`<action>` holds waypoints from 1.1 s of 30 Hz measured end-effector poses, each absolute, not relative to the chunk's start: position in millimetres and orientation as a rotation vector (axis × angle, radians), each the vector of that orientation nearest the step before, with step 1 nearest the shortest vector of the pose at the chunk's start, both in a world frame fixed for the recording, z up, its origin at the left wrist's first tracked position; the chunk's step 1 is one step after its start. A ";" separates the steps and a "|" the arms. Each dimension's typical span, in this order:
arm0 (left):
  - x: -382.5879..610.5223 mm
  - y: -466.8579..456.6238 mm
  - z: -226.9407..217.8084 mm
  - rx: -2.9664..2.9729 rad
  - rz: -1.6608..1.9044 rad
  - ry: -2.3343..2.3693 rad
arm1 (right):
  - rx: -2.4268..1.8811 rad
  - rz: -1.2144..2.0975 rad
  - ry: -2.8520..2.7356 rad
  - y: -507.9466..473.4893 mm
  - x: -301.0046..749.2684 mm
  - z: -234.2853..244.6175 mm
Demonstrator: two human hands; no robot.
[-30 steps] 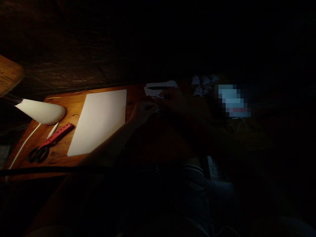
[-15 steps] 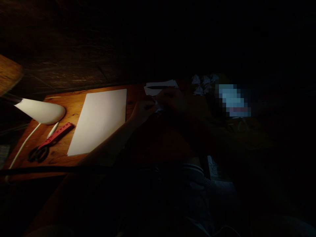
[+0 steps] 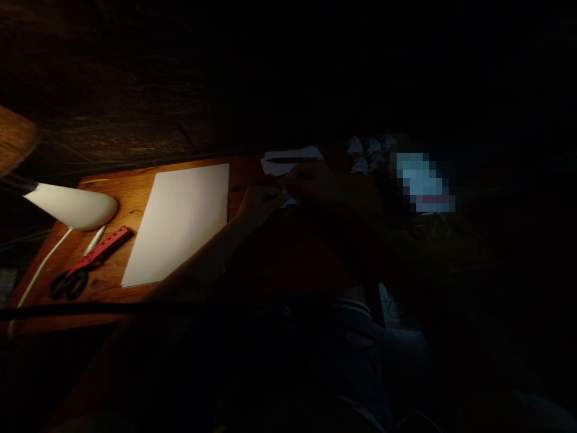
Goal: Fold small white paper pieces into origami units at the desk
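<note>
My left hand [image 3: 262, 199] and my right hand [image 3: 313, 180] meet over the dim middle of the wooden table. Both have their fingers closed on a small piece of white paper [image 3: 289, 203], which looks folded; its exact shape is lost in shadow. Just beyond my hands lie some white paper sheets [image 3: 274, 166] with a dark pen [image 3: 291, 160] across them. Several small folded paper pieces [image 3: 360, 163] stand grouped to the right, at the far side of the table.
Left of my hands lies a stack of white paper [image 3: 180, 222]. Scissors in a red sheath [image 3: 101, 249], a white pen-like object [image 3: 94, 240] and a white lamp [image 3: 74, 206] with a cord are at the far left. A blurred-out bright screen [image 3: 424, 180] stands at right on the table [image 3: 103, 294].
My hands stay together on the small paper, with only slight finger movement. The whole view has shifted a little; other objects keep their places.
</note>
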State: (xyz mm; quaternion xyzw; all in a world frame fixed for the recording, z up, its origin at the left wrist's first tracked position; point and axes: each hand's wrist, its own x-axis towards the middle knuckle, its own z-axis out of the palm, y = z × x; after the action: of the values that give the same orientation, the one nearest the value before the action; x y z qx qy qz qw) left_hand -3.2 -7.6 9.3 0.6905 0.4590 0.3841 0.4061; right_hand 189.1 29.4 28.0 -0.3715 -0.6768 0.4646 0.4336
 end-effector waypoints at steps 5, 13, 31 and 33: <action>-2.4 -8.2 7.6 1.698 1.019 1.166 | -0.900 1.146 -1.675 26.6 192.8 33.5; -1.9 -9.7 9.8 1.698 1.065 1.169 | -0.856 1.194 -1.664 28.9 186.8 28.0; 0.6 -11.3 10.5 1.632 1.075 1.163 | -0.995 1.269 -1.678 25.9 190.2 34.3; 1.3 -12.2 11.2 1.607 1.095 1.161 | -0.960 1.272 -1.637 26.8 189.4 31.3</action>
State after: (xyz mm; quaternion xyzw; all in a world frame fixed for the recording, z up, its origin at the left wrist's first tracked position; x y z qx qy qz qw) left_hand 1.3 -12.2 11.2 0.6425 0.4641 0.4379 0.4243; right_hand 189.4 26.8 31.3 -0.3822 -0.6516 0.5064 0.4157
